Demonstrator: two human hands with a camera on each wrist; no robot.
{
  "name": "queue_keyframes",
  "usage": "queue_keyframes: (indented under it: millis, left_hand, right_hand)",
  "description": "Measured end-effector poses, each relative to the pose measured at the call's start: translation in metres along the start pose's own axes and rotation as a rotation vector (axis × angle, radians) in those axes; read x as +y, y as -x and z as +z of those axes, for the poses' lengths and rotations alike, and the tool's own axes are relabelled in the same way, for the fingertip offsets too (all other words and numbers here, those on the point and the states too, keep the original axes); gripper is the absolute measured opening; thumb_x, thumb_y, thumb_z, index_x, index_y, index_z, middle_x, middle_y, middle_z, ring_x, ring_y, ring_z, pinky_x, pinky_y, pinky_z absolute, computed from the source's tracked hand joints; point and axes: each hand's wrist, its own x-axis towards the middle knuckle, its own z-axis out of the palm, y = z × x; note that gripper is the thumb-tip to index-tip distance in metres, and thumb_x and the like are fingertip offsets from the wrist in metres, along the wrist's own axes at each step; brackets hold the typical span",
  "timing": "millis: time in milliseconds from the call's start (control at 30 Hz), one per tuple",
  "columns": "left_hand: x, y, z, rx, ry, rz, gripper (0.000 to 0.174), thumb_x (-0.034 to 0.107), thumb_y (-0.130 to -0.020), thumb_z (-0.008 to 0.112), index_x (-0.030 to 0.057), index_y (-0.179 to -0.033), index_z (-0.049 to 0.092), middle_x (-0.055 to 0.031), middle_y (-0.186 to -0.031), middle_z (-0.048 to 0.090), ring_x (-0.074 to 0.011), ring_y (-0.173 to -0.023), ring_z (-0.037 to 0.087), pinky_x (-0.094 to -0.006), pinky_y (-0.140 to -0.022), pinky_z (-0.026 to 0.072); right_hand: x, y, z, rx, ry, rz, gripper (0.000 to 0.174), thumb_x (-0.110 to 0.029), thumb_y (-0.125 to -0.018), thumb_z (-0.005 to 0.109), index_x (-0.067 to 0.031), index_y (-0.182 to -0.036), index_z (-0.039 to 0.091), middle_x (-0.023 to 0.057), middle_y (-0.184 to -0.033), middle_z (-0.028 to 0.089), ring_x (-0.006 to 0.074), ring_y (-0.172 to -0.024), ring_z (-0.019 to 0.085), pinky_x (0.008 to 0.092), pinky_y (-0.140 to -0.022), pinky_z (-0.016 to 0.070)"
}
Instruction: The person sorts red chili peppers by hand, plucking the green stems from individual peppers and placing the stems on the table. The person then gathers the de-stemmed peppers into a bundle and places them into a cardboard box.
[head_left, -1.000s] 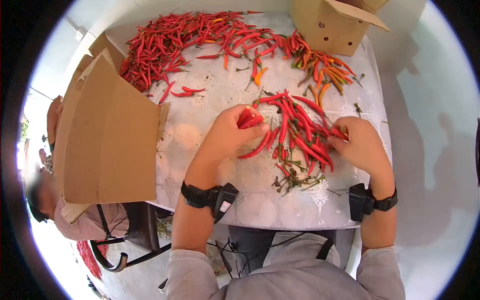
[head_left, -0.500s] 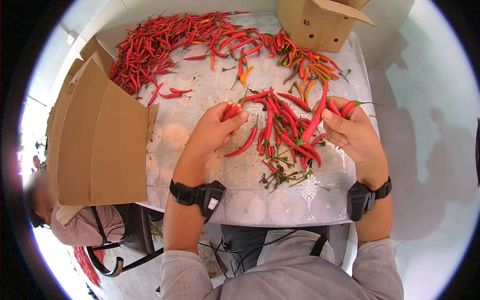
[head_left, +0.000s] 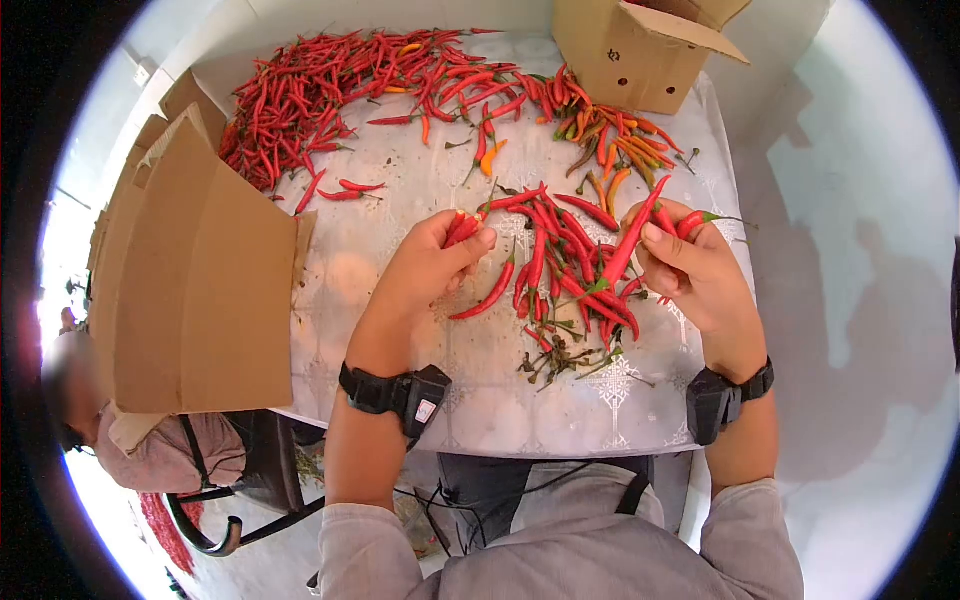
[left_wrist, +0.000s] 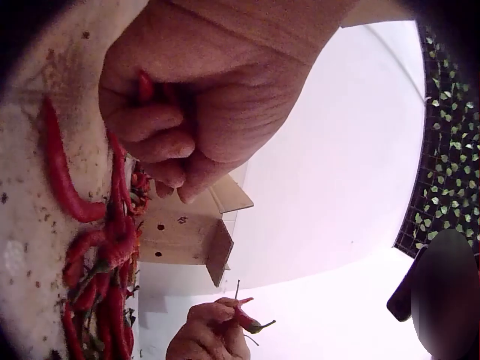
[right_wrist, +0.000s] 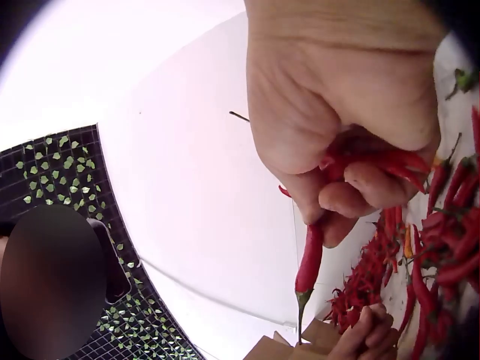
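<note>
In the head view my left hand [head_left: 425, 262] holds a few red chili peppers [head_left: 464, 228] in its curled fingers, their stemless ends showing at the top. My right hand [head_left: 700, 278] is raised beside the small chili pile [head_left: 545, 245] and grips several red chilies. One long red chili [head_left: 634, 232] is pinched by the thumb and fingers, its green stem pointing down toward the pile. A second chili [head_left: 690, 222] sticks out to the right with its stem on. The right wrist view shows the pinched chili [right_wrist: 309, 259] hanging below the fingertips. Loose green stems [head_left: 558, 360] lie in front of the pile.
A large heap of red chilies [head_left: 285, 115] covers the table's back left, with orange and greenish chilies [head_left: 635, 145] at the back right. An upright cardboard box [head_left: 610, 60] stands behind them. Another open carton [head_left: 210, 280] borders the left side, where a person sits.
My right hand has come up off the pile's right side with chilies in its fingers, one now pinched upright. The left hand keeps its chilies. Over the last half second little has moved.
</note>
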Motion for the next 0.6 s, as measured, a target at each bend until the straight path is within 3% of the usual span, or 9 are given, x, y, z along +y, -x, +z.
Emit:
queue_keyframes:
  millis: [133, 200, 233, 267, 333, 467, 533, 600]
  left_hand:
    - [0.002, 0.006, 0.0, -0.012, 0.075, -0.003, 0.019, 0.025, -0.083, 0.061, 0.008, -0.082, 0.054, 0.0053, -0.059, 0.045, -0.0012, -0.043, 0.034, -0.016, -0.039, 0.024]
    - [0.005, 0.004, -0.001, -0.035, 0.125, 0.029, 0.018, 0.025, -0.083, 0.061, 0.0082, -0.082, 0.054, 0.0053, -0.058, 0.045, -0.0013, -0.043, 0.033, -0.0159, -0.039, 0.024]
    - [0.002, 0.004, -0.003, -0.008, 0.094, 0.009, 0.017, 0.025, -0.083, 0.061, 0.0085, -0.082, 0.054, 0.0054, -0.058, 0.045, -0.0013, -0.041, 0.034, -0.0161, -0.038, 0.024]
    - [0.001, 0.001, -0.003, 0.017, 0.067, -0.004, 0.016, 0.024, -0.083, 0.061, 0.0089, -0.082, 0.054, 0.0055, -0.057, 0.045, -0.0014, -0.04, 0.034, -0.0163, -0.037, 0.0239]
    - [0.001, 0.0, -0.005, -0.006, 0.139, 0.002, 0.016, 0.023, -0.083, 0.061, 0.0091, -0.082, 0.054, 0.0056, -0.057, 0.045, -0.0014, -0.039, 0.033, -0.0168, -0.036, 0.0235]
    - [-0.005, -0.003, -0.011, -0.02, 0.237, -0.058, 0.019, 0.025, -0.081, 0.063, 0.0091, -0.082, 0.054, 0.0045, -0.06, 0.045, -0.0013, -0.041, 0.032, -0.0174, -0.036, 0.0218]
    - [-0.009, -0.005, -0.013, -0.029, 0.286, -0.041, 0.018, 0.025, -0.081, 0.063, 0.0089, -0.081, 0.054, 0.0046, -0.059, 0.045, -0.0017, -0.04, 0.031, -0.018, -0.036, 0.0213]
    - [-0.01, -0.006, -0.015, -0.044, 0.345, -0.077, 0.018, 0.024, -0.081, 0.063, 0.0087, -0.081, 0.054, 0.0045, -0.058, 0.045, -0.002, -0.04, 0.031, -0.0183, -0.035, 0.0207]
  right_hand:
    - [0.004, 0.0, -0.001, -0.009, 0.046, 0.005, 0.018, -0.02, -0.085, 0.057, -0.0025, -0.086, 0.053, -0.0028, -0.057, 0.043, 0.0044, -0.043, 0.036, 0.02, -0.038, 0.0243]
    - [0.004, -0.003, -0.005, -0.12, -0.065, 0.031, 0.021, -0.023, -0.086, 0.051, -0.0019, -0.088, 0.054, 0.0026, -0.062, 0.051, 0.0064, -0.042, 0.038, 0.0207, -0.038, 0.027]
    - [0.009, -0.005, -0.008, -0.046, -0.15, 0.053, 0.024, -0.024, -0.085, 0.047, -0.0013, -0.091, 0.054, 0.0092, -0.072, 0.059, 0.0097, -0.045, 0.044, 0.0219, -0.038, 0.0294]
    - [0.012, -0.007, -0.006, -0.053, -0.323, 0.026, 0.024, -0.023, -0.085, 0.046, -0.0012, -0.094, 0.054, 0.012, -0.078, 0.062, 0.0136, -0.049, 0.049, 0.0232, -0.04, 0.037]
    - [0.009, -0.007, -0.001, 0.243, -0.438, 0.174, 0.023, -0.021, -0.086, 0.044, -0.0015, -0.094, 0.053, 0.0121, -0.082, 0.062, 0.0166, -0.057, 0.053, 0.0255, -0.047, 0.0444]
    - [0.02, -0.018, -0.011, 0.326, -0.539, 0.154, 0.019, -0.019, -0.086, 0.045, -0.0034, -0.095, 0.052, 0.0093, -0.082, 0.06, 0.0177, -0.06, 0.054, 0.0272, -0.054, 0.0488]
    - [0.02, -0.016, -0.021, 0.297, -0.551, 0.064, 0.012, -0.015, -0.086, 0.048, -0.0055, -0.094, 0.05, 0.0059, -0.076, 0.056, 0.0167, -0.064, 0.055, 0.0277, -0.052, 0.0468]
    - [0.003, -0.012, -0.011, 0.33, -0.507, 0.025, 0.008, -0.014, -0.087, 0.05, -0.0072, -0.092, 0.047, 0.0032, -0.07, 0.05, 0.0147, -0.058, 0.052, 0.0267, -0.048, 0.0433]
